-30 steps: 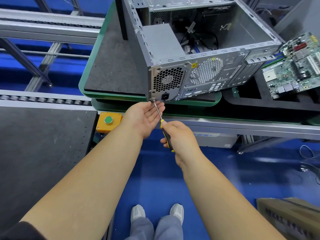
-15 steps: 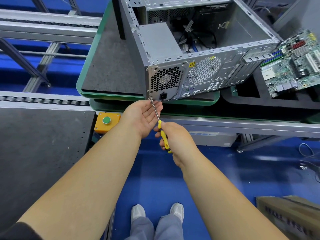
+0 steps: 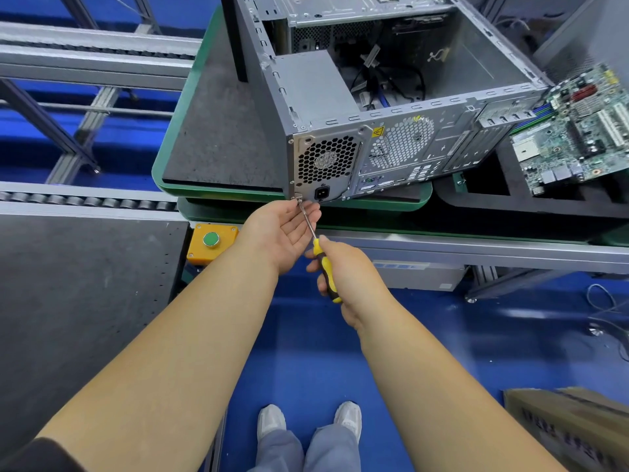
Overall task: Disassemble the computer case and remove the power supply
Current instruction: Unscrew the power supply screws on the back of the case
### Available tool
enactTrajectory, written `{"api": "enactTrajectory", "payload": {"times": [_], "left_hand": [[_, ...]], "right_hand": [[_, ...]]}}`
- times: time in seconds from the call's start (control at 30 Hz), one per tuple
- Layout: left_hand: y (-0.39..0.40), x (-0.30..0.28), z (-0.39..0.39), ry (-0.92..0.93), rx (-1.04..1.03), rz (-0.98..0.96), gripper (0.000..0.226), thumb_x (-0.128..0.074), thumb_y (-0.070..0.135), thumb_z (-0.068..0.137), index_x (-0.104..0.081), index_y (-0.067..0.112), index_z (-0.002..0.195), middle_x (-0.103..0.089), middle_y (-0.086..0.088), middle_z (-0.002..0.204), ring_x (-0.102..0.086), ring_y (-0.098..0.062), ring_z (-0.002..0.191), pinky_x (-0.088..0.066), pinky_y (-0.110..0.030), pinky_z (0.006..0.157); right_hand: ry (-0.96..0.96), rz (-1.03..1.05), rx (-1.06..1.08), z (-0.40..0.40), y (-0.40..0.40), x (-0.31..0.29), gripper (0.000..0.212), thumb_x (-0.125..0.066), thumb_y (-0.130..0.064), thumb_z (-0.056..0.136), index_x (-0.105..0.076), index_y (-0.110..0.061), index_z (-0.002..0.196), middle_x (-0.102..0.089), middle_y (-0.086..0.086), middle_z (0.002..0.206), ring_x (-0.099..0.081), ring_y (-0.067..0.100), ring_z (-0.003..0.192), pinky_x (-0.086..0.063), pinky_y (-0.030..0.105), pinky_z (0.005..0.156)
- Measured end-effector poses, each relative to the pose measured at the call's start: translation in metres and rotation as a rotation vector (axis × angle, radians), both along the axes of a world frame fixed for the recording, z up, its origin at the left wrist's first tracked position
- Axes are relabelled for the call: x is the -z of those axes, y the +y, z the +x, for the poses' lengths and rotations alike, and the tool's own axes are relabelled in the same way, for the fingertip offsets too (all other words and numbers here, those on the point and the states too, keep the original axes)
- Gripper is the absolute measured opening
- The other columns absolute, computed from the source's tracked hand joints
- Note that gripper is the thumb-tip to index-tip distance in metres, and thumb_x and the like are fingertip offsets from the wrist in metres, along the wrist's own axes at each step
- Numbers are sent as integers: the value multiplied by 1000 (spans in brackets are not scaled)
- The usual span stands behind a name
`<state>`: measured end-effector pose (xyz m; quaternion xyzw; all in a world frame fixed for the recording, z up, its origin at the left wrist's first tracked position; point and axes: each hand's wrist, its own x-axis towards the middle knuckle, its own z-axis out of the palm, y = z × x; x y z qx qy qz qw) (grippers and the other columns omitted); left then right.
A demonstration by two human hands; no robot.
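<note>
An open grey computer case [image 3: 401,148] lies on its side on a green-edged tray [image 3: 218,137], rear panel towards me. The power supply [image 3: 315,86] sits in the case's near left corner, its honeycomb fan grille [image 3: 326,161] and black socket showing at the back. My right hand [image 3: 347,270] grips a yellow-and-black screwdriver [image 3: 325,267], whose tip meets a screw [image 3: 299,199] at the supply's lower left corner. My left hand [image 3: 282,233] is cupped palm up just under that screw, fingers apart and touching the shaft.
A green motherboard [image 3: 575,131] rests in a black foam tray [image 3: 531,199] at the right. A yellow box with a green button [image 3: 211,240] is fixed under the bench edge. A roller conveyor [image 3: 88,199] runs at the left; a cardboard box [image 3: 575,427] stands on the blue floor.
Both hands stay at the lower left screw. The right hand has shifted its grip on the screwdriver handle slightly; the left hand stays cupped beneath.
</note>
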<state>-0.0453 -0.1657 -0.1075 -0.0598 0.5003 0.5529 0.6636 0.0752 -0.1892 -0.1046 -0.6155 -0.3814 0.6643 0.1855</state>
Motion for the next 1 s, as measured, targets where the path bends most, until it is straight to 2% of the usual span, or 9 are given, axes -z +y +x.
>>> {"api": "enactTrajectory", "payload": {"times": [0.1,0.23,0.43,0.7,1.0], "left_hand": [[0,-1,0,2,-2,-10,24,-50,17,99,-68,1,98,-76,-10,89,-73,-17,81,-57,-25,71],[0,-2,0,-2,2,-7,24,-50,17,99,-68,2,97,-76,-10,88,-73,-17,78,-57,-25,68],[-2,0,0,43,30,-11,24,-49,18,99,-68,4,98,-76,-8,89,-73,-16,80,-56,-26,68],[-2,-1,3,162,43,-68,20,-50,15,98,-68,8,93,-75,-2,78,-70,-13,79,-54,-23,60],[2,-1,4,183,47,-52,16,-55,20,97,-67,10,92,-75,2,72,-70,-11,80,-53,-23,64]], "right_hand": [[20,-36,16,-1,0,-2,38,-39,-33,105,-66,-13,87,-60,2,73,-43,11,51,-36,24,52],[-37,-1,-17,-1,2,0,35,-38,-31,105,-62,-15,85,-55,1,72,-44,12,51,-37,26,54],[-3,119,-60,3,-4,10,21,-48,-32,102,-61,-19,91,-58,1,80,-52,10,50,-41,29,55],[-38,186,-46,5,-4,11,17,-60,-35,96,-55,-20,90,-58,1,76,-51,8,49,-38,16,38],[-96,232,-46,4,-2,12,20,-63,-34,94,-50,-21,87,-55,-3,76,-48,11,52,-37,19,42]]}}
